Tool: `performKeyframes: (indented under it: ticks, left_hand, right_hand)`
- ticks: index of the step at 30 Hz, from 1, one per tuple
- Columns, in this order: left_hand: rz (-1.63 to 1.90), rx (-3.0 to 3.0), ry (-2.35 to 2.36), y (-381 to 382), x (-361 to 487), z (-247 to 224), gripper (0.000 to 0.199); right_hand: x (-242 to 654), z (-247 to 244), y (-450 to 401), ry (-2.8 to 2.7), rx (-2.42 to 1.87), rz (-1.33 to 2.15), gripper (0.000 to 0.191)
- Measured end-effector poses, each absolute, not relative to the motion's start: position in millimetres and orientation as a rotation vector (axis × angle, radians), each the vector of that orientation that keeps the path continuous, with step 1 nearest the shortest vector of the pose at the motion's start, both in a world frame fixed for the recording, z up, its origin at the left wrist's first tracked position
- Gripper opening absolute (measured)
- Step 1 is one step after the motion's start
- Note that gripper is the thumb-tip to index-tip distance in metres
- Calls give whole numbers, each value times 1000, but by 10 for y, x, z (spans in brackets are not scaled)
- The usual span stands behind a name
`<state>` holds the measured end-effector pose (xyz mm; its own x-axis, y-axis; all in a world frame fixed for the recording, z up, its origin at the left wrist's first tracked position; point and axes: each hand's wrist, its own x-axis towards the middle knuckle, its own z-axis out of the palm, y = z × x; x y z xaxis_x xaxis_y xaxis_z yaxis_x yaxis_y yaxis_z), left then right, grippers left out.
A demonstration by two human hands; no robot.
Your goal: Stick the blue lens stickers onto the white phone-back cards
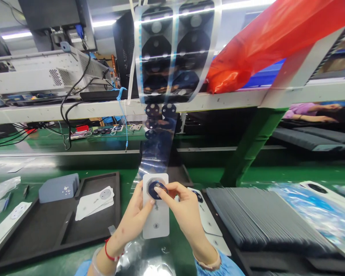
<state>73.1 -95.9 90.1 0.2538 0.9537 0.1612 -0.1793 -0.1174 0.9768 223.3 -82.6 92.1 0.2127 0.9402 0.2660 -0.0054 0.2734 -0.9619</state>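
A white phone back cover [156, 226] stands nearly upright in front of me, its round camera area at the top. My left hand [136, 214] grips its left edge, thumb on the front face. Between the thumb and fingers of my right hand [184, 207] is a dark round film sticker [153, 189], lying over the camera area. Whether it is stuck down I cannot tell. Behind the cover hangs a clear strip [158, 153] carrying similar dark round stickers, coming down from a large roll [174, 53].
At left, a black tray [37, 230] holds white covers [94, 203] and a stack of blue-grey ones [59, 188]. More white covers [208, 220] lie right of my hands, beside a long row of grey covers [258, 218]. A green post [247, 149] rises behind; another person's arms [313, 111] show far right.
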Motion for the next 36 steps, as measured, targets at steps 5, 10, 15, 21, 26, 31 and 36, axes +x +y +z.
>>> performKeyframes:
  ticks: [5, 10, 15, 21, 26, 31, 36]
  left_hand:
    - [1168, 1302, 829, -963, 747, 905, 55]
    - [1148, 1329, 868, -970, 744, 860, 53]
    - [1146, 1331, 877, -987, 742, 844, 53]
    - [1122, 1378, 902, -980, 727, 848, 52]
    - [1157, 1455, 919, -996, 726, 845, 47]
    - [1275, 1494, 942, -996, 788, 856, 40]
    - [1362, 1342, 963, -977, 843, 810, 40]
  right_hand:
    - [2230, 926, -817, -1171, -1079, 831, 26]
    - [2225, 916, -803, -1167, -1083, 824, 25]
    - [2227, 909, -798, -1168, -1103, 824, 25]
    - [2240, 887, -792, -1193, -1104, 827, 25]
    - [2169, 869, -824, -1190, -1055, 713, 20]
    - [2049, 760, -840, -1236, -1021, 403, 18]
    - [2010, 709, -840, -1258, -1034, 273, 25]
